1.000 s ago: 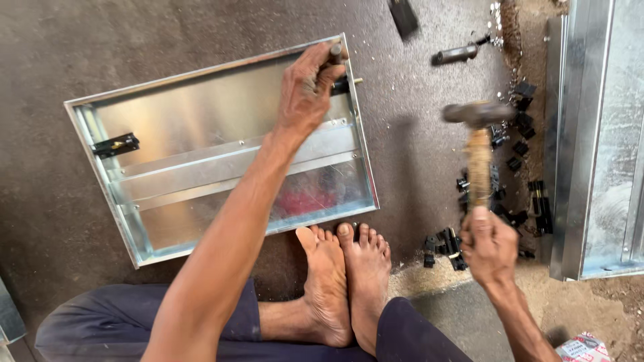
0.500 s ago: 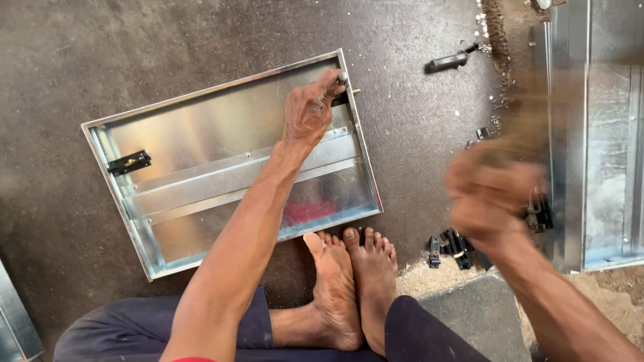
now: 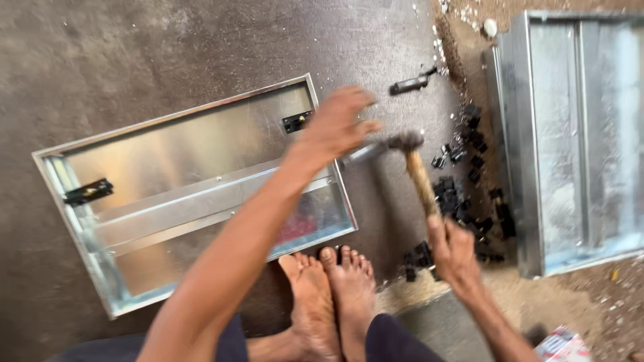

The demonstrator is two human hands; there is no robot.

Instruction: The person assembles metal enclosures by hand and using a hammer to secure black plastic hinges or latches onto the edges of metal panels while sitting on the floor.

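A shallow galvanised metal tray (image 3: 168,154) lies on the dark floor in front of my bare feet (image 3: 329,295). My left hand (image 3: 335,124) hovers over the tray's right edge, blurred, with a short grey metal rod (image 3: 362,153) sticking out from under it. My right hand (image 3: 453,248) grips the wooden handle of a hammer (image 3: 416,171). The hammer's head touches the rod's outer end just right of the tray. Two black clips sit on the tray, one on the left wall (image 3: 87,192) and one near the top right corner (image 3: 295,122).
A heap of small black parts (image 3: 473,181) is scattered right of the hammer. A second, larger metal tray (image 3: 577,134) lies at the far right. A dark tool (image 3: 409,84) rests on the floor above. A red and white packet (image 3: 560,345) shows at the bottom right.
My right hand has swung the hammer down from its raised place at the right to the rod by the tray's edge. My left hand stays at the tray's right edge.
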